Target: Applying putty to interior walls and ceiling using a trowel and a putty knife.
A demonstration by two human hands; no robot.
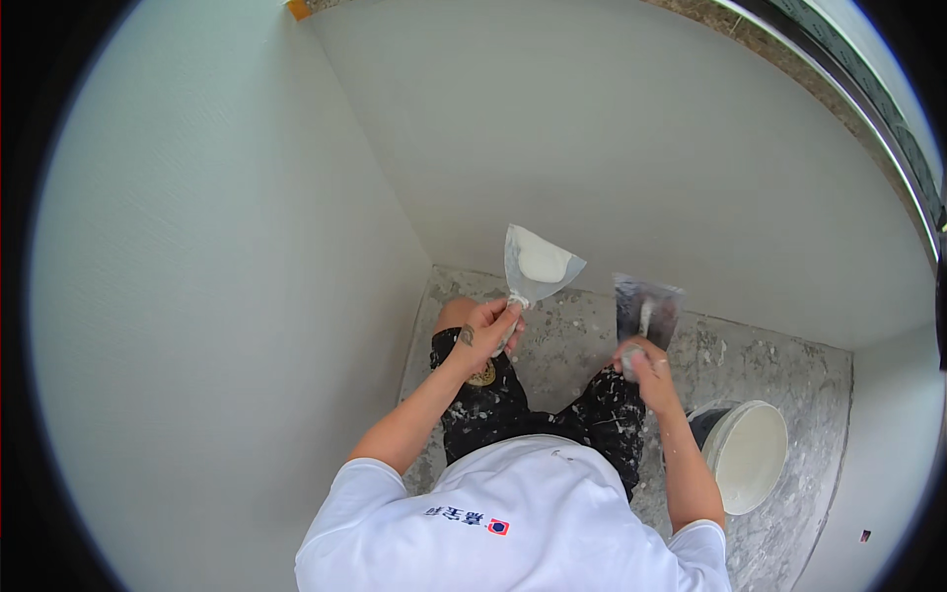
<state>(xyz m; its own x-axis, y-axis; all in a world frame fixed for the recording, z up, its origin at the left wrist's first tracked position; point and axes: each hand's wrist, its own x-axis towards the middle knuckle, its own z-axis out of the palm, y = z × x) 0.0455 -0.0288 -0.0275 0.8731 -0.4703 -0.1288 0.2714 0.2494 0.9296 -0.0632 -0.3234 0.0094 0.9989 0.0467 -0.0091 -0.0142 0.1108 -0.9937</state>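
My left hand (490,328) is closed around the handle of a putty knife (567,269), whose wide blade points up and away from me. A lump of white putty (540,257) lies on that blade. In my right hand (645,371) is a plastering trowel (663,308) with a broad, dark rectangular blade, slightly blurred. A pale streak runs down the middle of the trowel. The two tools are held apart, in front of my knees.
A bucket (756,454) with pale contents stands at my right on the speckled floor (552,350). Smooth grey-white walls rise at the left (227,296) and ahead (592,128). A stone sill with a metal frame (848,89) curves across the upper right. A small wall opening (865,536) shows low at the right.
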